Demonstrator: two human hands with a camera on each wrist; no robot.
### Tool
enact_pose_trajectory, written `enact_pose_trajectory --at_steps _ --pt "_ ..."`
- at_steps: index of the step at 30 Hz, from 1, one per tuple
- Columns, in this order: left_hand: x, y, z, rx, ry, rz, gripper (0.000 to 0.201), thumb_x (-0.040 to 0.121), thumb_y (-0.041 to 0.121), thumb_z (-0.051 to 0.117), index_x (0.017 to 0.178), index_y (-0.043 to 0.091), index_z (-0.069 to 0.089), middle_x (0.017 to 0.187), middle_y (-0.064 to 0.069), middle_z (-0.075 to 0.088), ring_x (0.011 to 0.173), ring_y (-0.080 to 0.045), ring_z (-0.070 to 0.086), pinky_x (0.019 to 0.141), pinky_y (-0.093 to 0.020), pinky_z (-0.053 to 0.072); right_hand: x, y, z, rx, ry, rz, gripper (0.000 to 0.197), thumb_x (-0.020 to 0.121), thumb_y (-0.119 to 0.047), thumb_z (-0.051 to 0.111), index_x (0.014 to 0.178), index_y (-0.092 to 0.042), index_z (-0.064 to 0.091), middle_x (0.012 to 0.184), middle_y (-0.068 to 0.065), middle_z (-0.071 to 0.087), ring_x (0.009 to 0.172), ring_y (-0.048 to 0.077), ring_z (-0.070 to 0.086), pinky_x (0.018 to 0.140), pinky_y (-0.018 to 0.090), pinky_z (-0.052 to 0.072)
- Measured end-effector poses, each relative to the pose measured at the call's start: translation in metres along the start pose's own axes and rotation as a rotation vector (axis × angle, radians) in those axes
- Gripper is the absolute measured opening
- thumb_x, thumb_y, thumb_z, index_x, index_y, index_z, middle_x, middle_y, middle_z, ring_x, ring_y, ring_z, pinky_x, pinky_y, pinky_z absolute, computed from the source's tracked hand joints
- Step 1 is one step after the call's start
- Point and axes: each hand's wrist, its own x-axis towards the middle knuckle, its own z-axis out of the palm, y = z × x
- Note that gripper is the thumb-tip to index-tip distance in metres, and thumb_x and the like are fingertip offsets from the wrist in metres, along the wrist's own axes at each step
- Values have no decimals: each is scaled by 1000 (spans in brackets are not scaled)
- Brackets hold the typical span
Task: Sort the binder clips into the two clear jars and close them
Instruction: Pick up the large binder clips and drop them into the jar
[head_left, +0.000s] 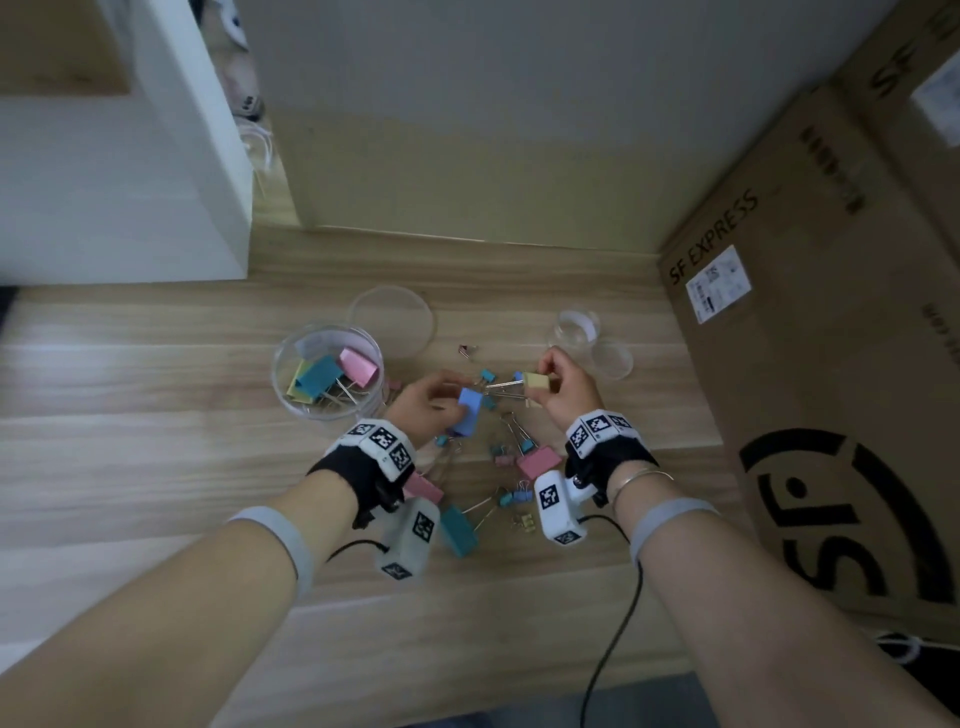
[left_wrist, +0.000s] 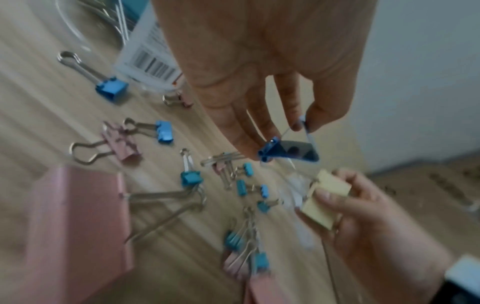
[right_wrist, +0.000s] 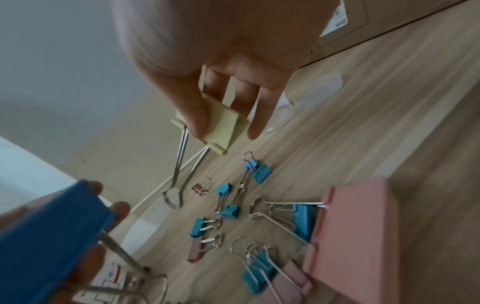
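My left hand (head_left: 441, 402) grips a large blue binder clip (head_left: 468, 411) above the floor; in the left wrist view its fingers (left_wrist: 259, 131) pinch the blue clip (left_wrist: 291, 151). My right hand (head_left: 551, 375) pinches a large yellow clip (head_left: 537, 383) by its body, its wire handles pointing left toward the blue clip; the right wrist view shows the yellow clip (right_wrist: 224, 126) between thumb and fingers. The large clear jar (head_left: 291, 358), open, holds several big clips. The small clear jar (head_left: 574, 328) stands open at the right. Loose clips (head_left: 511, 447) lie between my wrists.
A large clear lid (head_left: 392, 318) lies behind the big jar, a small lid (head_left: 614, 359) beside the small jar. A big pink clip (head_left: 539, 462) and a teal one (head_left: 458, 531) lie near my wrists. A cardboard box (head_left: 831, 364) stands right, a white cabinet (head_left: 130, 197) left.
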Motion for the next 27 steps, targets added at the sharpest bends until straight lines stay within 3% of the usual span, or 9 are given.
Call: enact_pose_trajectory --at_steps 2,5,8,10,14,16,19,24,27 --pt "-2 11 -11 -175 -3 -39 31 88 -3 50 115 9 55 113 -11 55 81 -21 60 55 -15 57 3 -4 3 41 3 29 22 82 -3 64 84 -18 48 95 0 61 89 19 58 68 22 47" --pt "-5 26 -29 -224 28 9 28 90 2 50 117 9 54 110 -6 56 80 -12 59 55 -10 55 8 -13 8 70 24 56 20 83 -4 64 92 -16 49 104 6 62 92 24 61 68 28 50" --pt "-7 46 -60 -270 68 65 25 90 4 49 113 13 55 101 0 58 82 -13 57 52 -10 53 11 -24 16 81 12 46 21 83 -5 64 94 -15 50 107 7 62 89 22 60 61 23 50" --pt "-7 57 -85 -279 132 76 23 90 2 50 110 12 55 97 1 58 81 -15 57 51 -11 53 14 -31 23 73 3 35 21 83 -7 65 95 -18 51 107 6 63 90 22 61 64 25 52" --pt "-9 57 -119 18 299 94 25 85 1 57 109 8 59 97 -3 60 91 -24 58 51 -7 51 19 -46 37 38 -23 16 21 82 -9 66 96 -18 53 108 7 64 91 23 62 75 34 56" --pt "-10 47 -122 333 245 44 28 83 6 61 111 8 60 101 -5 60 92 -23 58 55 -12 51 20 -53 42 39 -36 -1 21 82 -10 66 97 -17 53 108 7 64 92 23 62 72 32 55" --pt "-9 26 -113 792 72 -7 33 77 18 60 109 12 62 107 -6 66 99 -24 62 82 -31 50 20 -62 43 51 -53 -13 25 82 -10 67 99 -18 52 108 5 63 93 23 62 69 27 53" --pt "-9 8 -107 970 -9 -36 42 83 8 58 125 13 54 130 -10 56 119 -26 51 100 -33 40 23 -84 45 110 -99 -35 40 78 -11 71 108 -23 47 102 3 68 89 19 66 75 30 55" --pt "-11 9 -115 929 63 40 30 89 14 53 118 15 59 120 -9 63 108 -25 58 88 -25 42 26 -103 47 148 -95 -68 37 78 -15 73 103 -23 48 101 -1 69 86 16 67 73 28 55"
